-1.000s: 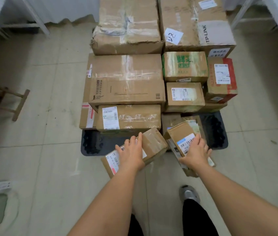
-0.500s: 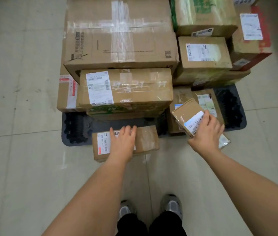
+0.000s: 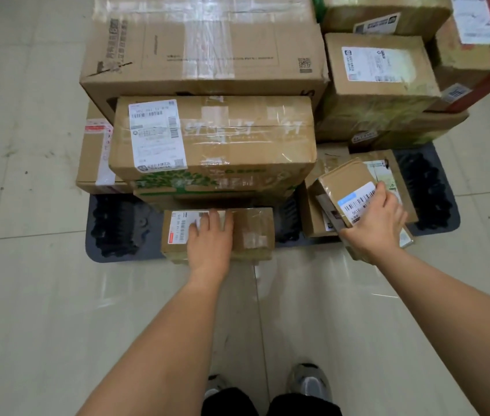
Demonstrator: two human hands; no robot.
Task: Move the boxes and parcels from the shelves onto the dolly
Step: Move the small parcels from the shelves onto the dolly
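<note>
A dark plastic dolly lies on the tiled floor, stacked with several cardboard boxes. My left hand rests palm-down on a small brown box with a white and red label, which sits on the dolly's front edge. My right hand grips a small flat parcel with a blue-edged barcode label, held tilted over a low box on the dolly's right part. A long taped box with a white shipping label lies just behind the left hand's box.
A big taped carton tops the pile at the back. More labelled boxes and a red-edged one stand at the right. Bare dolly surface shows at the right end. My two shoes stand on the tiles below.
The camera has come closer to the pile. My left hand has pushed the small box further onto the dolly's front edge. The right hand has kept its parcel over the low box.
</note>
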